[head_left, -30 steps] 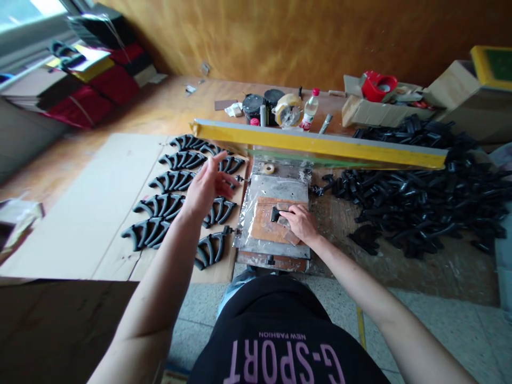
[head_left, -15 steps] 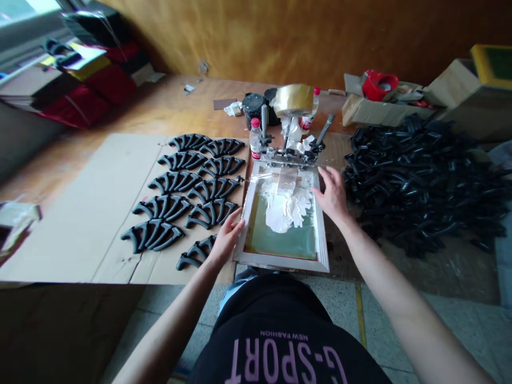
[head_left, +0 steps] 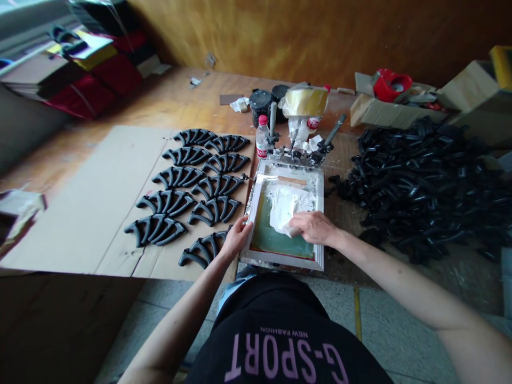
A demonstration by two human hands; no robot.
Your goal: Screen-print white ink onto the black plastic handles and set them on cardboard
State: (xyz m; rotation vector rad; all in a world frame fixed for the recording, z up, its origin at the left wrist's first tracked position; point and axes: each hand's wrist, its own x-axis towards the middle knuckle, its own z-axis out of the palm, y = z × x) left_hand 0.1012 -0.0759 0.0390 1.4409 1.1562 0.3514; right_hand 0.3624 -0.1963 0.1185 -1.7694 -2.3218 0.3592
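Observation:
A screen printing frame (head_left: 320,213) with a pale rim and green mesh lies flat in front of me. White ink (head_left: 283,205) is spread over the mesh's middle. My left hand (head_left: 237,237) grips the frame's left edge, thumb near the rim. My right hand (head_left: 314,226) is closed over the ink around a small pale scraper (head_left: 295,230), mostly hidden by the fingers. Metal clamps (head_left: 296,154) stand at the frame's far end. Left of the frame, curved black plastic parts (head_left: 156,230) lie in fanned groups on cardboard.
A large heap of black parts (head_left: 432,186) lies to the right. Behind the clamps stand a red-capped bottle (head_left: 262,140), dark tubs (head_left: 262,104) and a tape roll (head_left: 306,101). A carton (head_left: 376,114) with a red tape dispenser (head_left: 392,85) is at the back right.
My right hand has moved from the frame's right edge onto the mesh and closed on the scraper, which lay near the far end. The ink patch has changed shape. My left hand stays at the left edge.

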